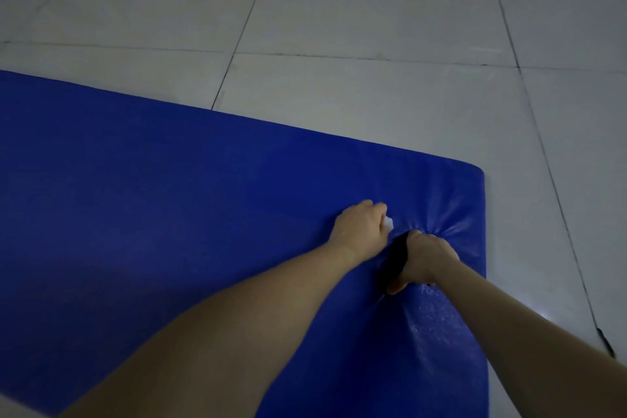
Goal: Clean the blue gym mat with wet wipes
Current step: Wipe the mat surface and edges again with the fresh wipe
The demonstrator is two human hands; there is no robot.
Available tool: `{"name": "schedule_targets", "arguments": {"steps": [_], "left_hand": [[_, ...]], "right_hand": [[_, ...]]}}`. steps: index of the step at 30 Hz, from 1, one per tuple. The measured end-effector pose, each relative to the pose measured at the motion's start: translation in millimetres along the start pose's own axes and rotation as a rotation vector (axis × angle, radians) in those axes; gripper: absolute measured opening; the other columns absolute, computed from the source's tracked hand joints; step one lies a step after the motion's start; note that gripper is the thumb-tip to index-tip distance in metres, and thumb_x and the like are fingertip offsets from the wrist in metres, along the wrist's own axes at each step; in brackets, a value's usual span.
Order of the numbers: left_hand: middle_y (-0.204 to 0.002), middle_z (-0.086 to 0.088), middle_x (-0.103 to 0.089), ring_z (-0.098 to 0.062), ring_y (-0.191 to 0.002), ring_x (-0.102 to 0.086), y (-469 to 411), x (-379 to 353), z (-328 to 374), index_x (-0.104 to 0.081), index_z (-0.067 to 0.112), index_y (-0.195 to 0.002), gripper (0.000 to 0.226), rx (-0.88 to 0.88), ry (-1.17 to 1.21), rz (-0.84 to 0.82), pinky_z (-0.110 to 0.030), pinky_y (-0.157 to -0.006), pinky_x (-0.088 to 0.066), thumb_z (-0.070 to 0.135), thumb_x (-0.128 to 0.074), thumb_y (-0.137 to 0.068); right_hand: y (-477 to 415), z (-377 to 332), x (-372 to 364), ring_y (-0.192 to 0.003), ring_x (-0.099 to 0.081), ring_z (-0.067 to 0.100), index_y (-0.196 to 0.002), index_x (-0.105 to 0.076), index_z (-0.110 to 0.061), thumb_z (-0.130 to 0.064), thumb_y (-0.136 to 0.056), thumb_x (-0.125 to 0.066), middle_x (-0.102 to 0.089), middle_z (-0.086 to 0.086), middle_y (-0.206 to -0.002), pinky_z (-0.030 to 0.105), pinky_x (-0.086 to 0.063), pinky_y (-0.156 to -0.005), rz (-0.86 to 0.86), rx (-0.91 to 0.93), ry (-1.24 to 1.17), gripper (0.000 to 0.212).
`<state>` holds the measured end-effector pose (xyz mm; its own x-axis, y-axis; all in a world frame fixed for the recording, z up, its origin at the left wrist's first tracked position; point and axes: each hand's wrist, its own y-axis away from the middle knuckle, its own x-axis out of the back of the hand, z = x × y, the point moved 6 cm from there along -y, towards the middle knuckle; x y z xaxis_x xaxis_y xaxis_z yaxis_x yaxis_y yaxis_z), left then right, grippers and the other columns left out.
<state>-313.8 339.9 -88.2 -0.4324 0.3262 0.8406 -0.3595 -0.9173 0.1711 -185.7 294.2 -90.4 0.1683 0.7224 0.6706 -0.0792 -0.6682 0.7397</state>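
Observation:
The blue gym mat (152,200) lies flat on the tiled floor, its far right corner near the right of the view. My left hand (359,226) rests on the mat near that corner, fingers closed around a crumpled white wet wipe (388,223) that peeks out at the fingertips. Just to its right, my right hand (425,256) grips a black strap handle (393,260) on the mat. The mat's cover puckers into creases around that grip.
Pale grey floor tiles (339,10) with dark grout lines surround the mat on the far and right sides. A thin black strap end (607,343) lies on the floor at the right edge. Dark objects sit at the top left edge.

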Motion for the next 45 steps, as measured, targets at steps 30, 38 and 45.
{"name": "schedule_targets", "arguments": {"steps": [30, 38, 45], "left_hand": [[-0.110, -0.001, -0.065, -0.023, -0.099, -0.058, 59.9, 7.7, -19.9, -0.062, 0.017, -0.104, 0.019, 0.091, -0.046, 0.067, -0.039, -0.091, -0.047, 0.033, -0.053, -0.100], [-0.114, -0.012, -0.066, -0.028, -0.097, -0.060, 92.2, 88.3, -183.7, -0.061, 0.007, -0.103, 0.026, 0.591, -0.030, 0.361, -0.041, -0.078, -0.050, 0.024, -0.041, -0.105], [-0.105, -0.011, -0.070, -0.032, -0.098, -0.064, 72.3, 38.3, -89.1, -0.067, 0.010, -0.098, 0.020, 0.440, 0.042, 0.261, -0.042, -0.084, -0.049, 0.025, -0.054, -0.099]], "right_hand": [[-0.5, -0.9, 2.8, -0.080, -0.063, 0.019, -0.115, -0.045, -0.014, -0.066, -0.046, -0.091, -0.058, -0.003, -0.085, 0.037, -0.058, -0.083, 0.001, 0.028, 0.015, 0.099], [-0.3, -0.8, 0.3, -0.085, -0.061, 0.022, -0.124, -0.044, -0.011, -0.062, -0.051, -0.092, -0.055, -0.002, -0.086, 0.039, -0.058, -0.088, -0.027, 0.042, 0.024, 0.101], [-0.7, -1.2, 2.2, -0.079, -0.062, 0.022, -0.110, -0.044, -0.014, -0.064, -0.047, -0.092, -0.055, -0.002, -0.079, 0.039, -0.058, -0.086, -0.016, 0.034, 0.052, 0.093]]}}
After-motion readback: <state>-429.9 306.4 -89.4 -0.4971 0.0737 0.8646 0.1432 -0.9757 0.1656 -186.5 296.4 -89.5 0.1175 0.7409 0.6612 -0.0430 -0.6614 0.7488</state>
